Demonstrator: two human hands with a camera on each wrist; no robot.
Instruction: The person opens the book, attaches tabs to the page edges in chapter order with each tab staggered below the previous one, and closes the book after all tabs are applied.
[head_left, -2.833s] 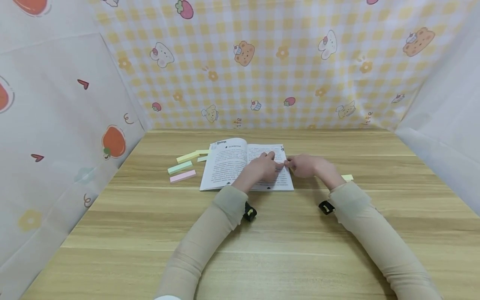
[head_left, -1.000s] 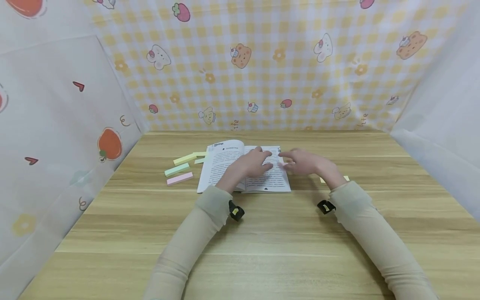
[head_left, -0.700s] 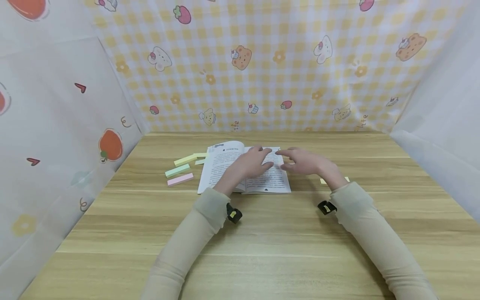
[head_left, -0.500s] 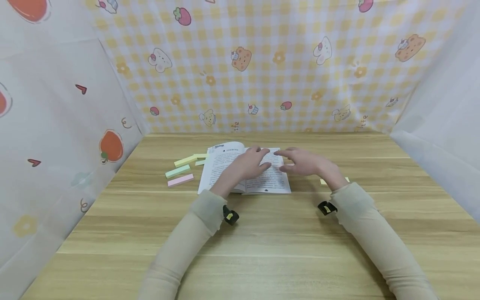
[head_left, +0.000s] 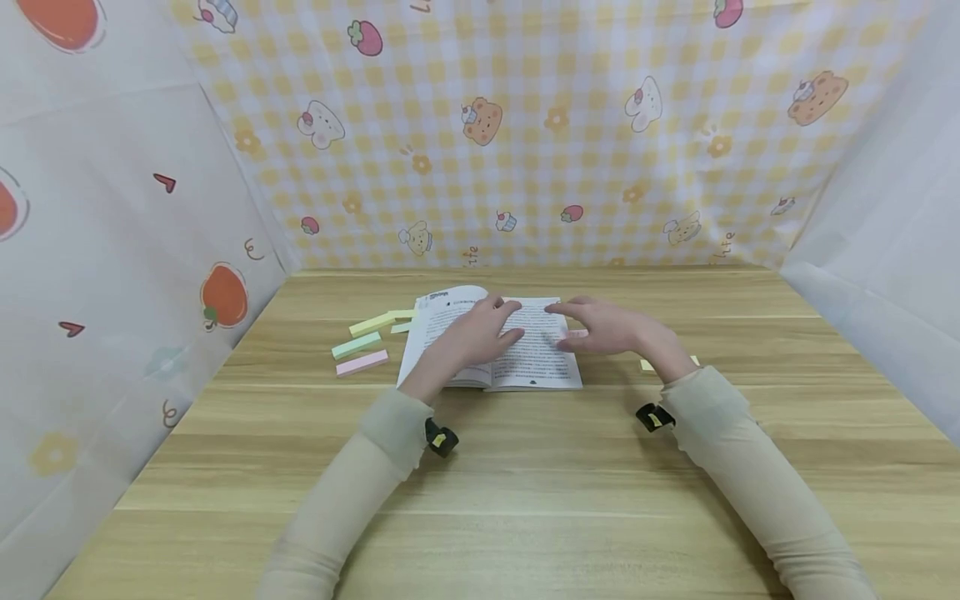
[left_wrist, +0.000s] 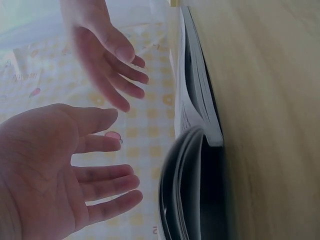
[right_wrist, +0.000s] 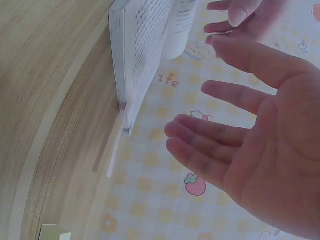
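Note:
An open book (head_left: 534,354) with printed pages lies on the table, its left pages bulging up near the spine. My left hand (head_left: 474,335) hovers over the spine and left pages, fingers apart and holding nothing. Beside the right page edge is my right hand (head_left: 609,325), its thumb and fingers spread with nothing between them. A pink sticky tab (head_left: 576,334) pokes out from the book's right edge, partly behind the right hand; the right wrist view shows it as a thin pink strip (right_wrist: 114,157). Both palms show bare in the left wrist view, above the pages.
Left of the book lie a yellow (head_left: 372,324), a green (head_left: 356,345) and a pink sticky-tab pad (head_left: 362,363). Yellow (head_left: 403,314) and pale green tabs (head_left: 401,328) show at its left edge. Pale yellow paper (head_left: 647,364) lies under the right wrist.
The fingers that met at the right page edge have come apart. My left hand has moved left across the book; my right hand has opened, and the pink tab shows at the edge.

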